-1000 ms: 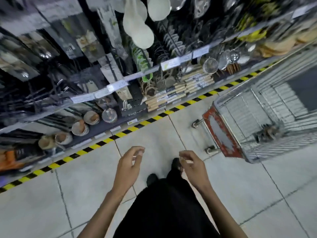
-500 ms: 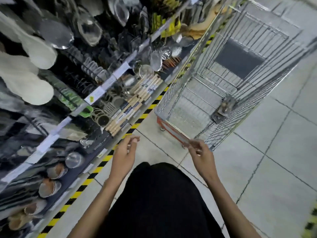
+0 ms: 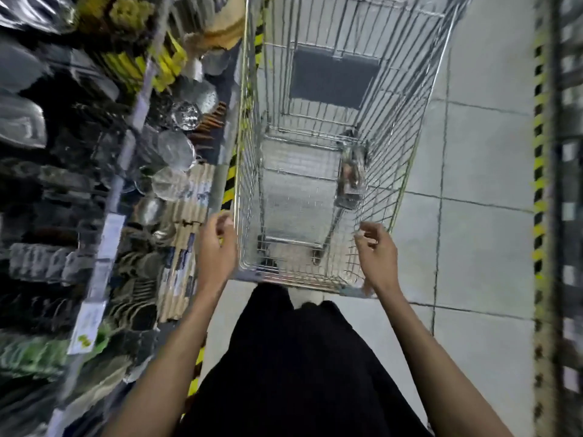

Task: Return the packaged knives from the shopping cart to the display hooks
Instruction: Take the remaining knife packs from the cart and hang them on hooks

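Observation:
A wire shopping cart (image 3: pixel 407 159) stands straight ahead of me on the tiled floor. One packaged knife (image 3: pixel 350 175) lies on its bottom against the right wall; the picture is blurred there. My left hand (image 3: pixel 217 247) hovers at the cart's near left corner, fingers loosely curled, holding nothing. My right hand (image 3: pixel 375 257) hovers at the near right corner, also loosely curled with nothing in it. Whether either hand touches the cart I cannot tell. The display shelving (image 3: pixel 120 171) with hanging kitchenware runs along the left.
Strainers (image 3: pixel 176 146), wooden-handled utensils (image 3: pixel 192 200) and price tags fill the left shelves. A yellow-and-black floor strip (image 3: pixel 228 181) runs beside the cart. Another shelf edge (image 3: pixel 564 216) with a striped strip lines the far right. My black clothing (image 3: pixel 299 373) fills the bottom centre.
My view has swung from the shelves round to face the cart head-on. Both hands have risen from over the floor to the cart's near corners, still holding nothing.

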